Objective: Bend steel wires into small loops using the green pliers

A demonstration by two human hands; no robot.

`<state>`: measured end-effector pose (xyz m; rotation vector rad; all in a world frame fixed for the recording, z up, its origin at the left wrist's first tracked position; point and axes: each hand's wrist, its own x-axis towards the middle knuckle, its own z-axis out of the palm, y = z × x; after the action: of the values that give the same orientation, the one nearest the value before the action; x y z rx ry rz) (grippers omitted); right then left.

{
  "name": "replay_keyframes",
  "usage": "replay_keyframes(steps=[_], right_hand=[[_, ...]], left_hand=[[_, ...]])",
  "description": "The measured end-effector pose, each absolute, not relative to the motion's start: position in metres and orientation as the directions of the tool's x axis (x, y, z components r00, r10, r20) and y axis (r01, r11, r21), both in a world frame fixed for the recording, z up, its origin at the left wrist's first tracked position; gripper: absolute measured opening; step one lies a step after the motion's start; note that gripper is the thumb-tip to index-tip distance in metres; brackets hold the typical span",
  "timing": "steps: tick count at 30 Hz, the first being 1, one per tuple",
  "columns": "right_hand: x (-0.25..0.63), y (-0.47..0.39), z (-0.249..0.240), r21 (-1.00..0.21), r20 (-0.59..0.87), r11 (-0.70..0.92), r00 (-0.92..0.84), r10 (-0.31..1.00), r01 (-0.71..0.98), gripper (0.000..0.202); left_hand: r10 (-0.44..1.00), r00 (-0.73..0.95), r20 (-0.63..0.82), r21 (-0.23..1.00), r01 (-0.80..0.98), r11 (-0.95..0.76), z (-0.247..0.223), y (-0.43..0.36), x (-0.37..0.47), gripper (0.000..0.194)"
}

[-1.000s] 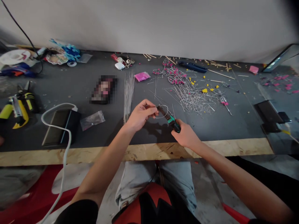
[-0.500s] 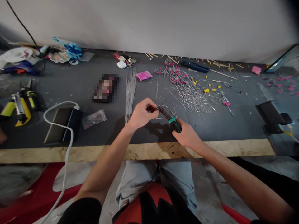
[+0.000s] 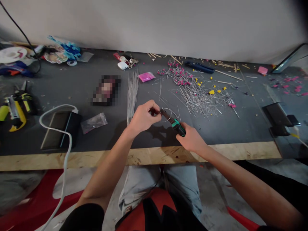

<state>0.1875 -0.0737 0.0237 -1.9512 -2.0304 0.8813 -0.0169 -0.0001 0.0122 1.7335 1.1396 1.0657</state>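
Over the front of the dark table, my left hand [image 3: 147, 116] pinches a thin wire [image 3: 171, 113] that curves round in a loop. My right hand [image 3: 192, 138] is closed on the green-and-black handles of long-nose pliers [image 3: 176, 123]. The tip of the pliers reaches my left fingertips, inside the wire loop; whether the jaws grip the wire I cannot tell. Left of the hands lies a bundle of straight wires [image 3: 132, 93]. Beyond them is a heap of wire pieces [image 3: 196, 96], several with pink or yellow bits.
A pink packet [image 3: 146, 77] lies behind my hands, near keys and a white case [image 3: 122, 65]. At left are a blurred-out phone [image 3: 106, 90], a power bank [image 3: 60, 128] with a white cable, a clear bag [image 3: 94, 123] and yellow-handled tools [image 3: 16, 112]. A navy tool [image 3: 199, 67] lies near the wall.
The view has shifted slightly, so the table's things sit a little further left. Both hands keep nearly the same pose, with the pliers' tip still at my left fingertips.
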Motion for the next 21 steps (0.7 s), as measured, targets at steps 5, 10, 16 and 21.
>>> replay_keyframes(steps=[5, 10, 16, 21], right_hand=[[0.188, -0.074, 0.023, -0.531, -0.249, -0.023, -0.13, 0.96, 0.847, 0.018], [0.188, -0.074, 0.022, -0.535, -0.249, -0.02, -0.136, 0.959, 0.845, 0.021], [0.188, -0.074, 0.021, -0.54, -0.245, -0.028, -0.125, 0.961, 0.841, 0.022], [0.188, -0.074, 0.022, -0.549, -0.246, -0.045, -0.111, 0.963, 0.834, 0.022]], left_hand=[[0.956, 0.205, 0.211, 0.886, 0.372, -0.275, 0.016, -0.004, -0.012, 0.018], [0.957, 0.161, 0.241, 0.84, 0.46, -0.289, 0.02, -0.006, -0.007, 0.02], [0.939, 0.136, 0.317, 0.793, 0.505, -0.341, 0.023, -0.01, -0.004, 0.018], [0.962, 0.137, 0.238, 0.87, 0.41, -0.274, 0.021, -0.008, -0.008, 0.013]])
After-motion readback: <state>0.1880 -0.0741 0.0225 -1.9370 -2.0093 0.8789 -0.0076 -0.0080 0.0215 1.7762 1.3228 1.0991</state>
